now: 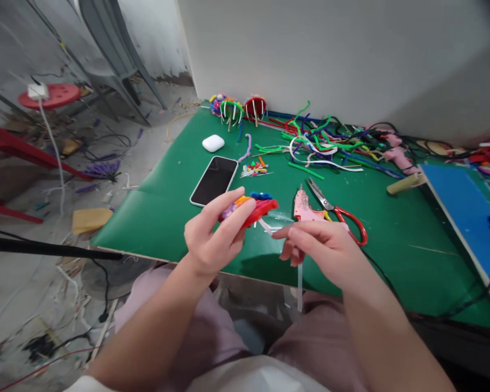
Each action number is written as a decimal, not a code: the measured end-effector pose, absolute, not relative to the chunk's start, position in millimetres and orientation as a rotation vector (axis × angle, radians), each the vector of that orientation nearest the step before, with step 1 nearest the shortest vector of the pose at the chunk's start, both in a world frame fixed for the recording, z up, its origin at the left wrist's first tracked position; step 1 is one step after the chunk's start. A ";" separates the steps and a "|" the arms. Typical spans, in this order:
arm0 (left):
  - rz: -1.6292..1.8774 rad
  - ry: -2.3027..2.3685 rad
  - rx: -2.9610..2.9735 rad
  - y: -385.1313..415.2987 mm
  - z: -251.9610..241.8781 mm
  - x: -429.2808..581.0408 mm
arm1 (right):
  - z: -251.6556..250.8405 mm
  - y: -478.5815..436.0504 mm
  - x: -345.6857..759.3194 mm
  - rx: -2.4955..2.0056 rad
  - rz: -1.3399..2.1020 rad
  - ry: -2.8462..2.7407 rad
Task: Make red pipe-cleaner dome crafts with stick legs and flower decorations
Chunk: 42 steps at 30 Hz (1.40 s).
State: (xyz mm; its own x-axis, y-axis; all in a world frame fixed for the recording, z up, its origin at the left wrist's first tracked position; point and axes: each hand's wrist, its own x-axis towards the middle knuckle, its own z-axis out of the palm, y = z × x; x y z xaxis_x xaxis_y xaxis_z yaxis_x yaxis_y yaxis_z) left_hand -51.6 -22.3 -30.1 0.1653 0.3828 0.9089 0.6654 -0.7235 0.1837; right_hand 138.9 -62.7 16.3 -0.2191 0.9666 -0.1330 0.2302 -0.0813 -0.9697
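My left hand [214, 231] is closed round a small craft piece [256, 207] of red, orange, blue and purple pipe cleaners, held above the near edge of the green table [167, 207]. My right hand [320, 245] pinches a thin white stick [299, 280] that hangs down below the fingers; a white end [266, 226] runs from the fingertips toward the craft piece. A pink glue gun [302, 208] lies just beyond my right hand.
Red-handled scissors [343, 215], a dark phone [214, 179], a white earbud case [213, 142], small coloured bits [253, 169], loose pipe cleaners [322, 144] and finished pieces [239, 109] lie on the table. A blue board [465, 212] is at right. Wires and red stools [53, 95] clutter the floor.
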 end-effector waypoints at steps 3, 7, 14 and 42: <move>-1.556 -0.929 -2.177 -19.1 -17.5 -48.9 | 19.2 -62.6 148.7 -1.346 1.118 -1.365; -1.670 -0.752 -2.232 -10.6 -2.8 -40.7 | 20.1 -61.3 156.5 -1.307 0.924 -1.365; -1.917 -0.565 -2.329 -7.8 3.7 -8.8 | 21.4 -65.4 151.7 -1.190 0.477 -1.508; -3.019 -1.732 -2.373 -43.1 12.2 40.2 | -0.3 -45.4 179.5 -1.339 -0.608 -1.483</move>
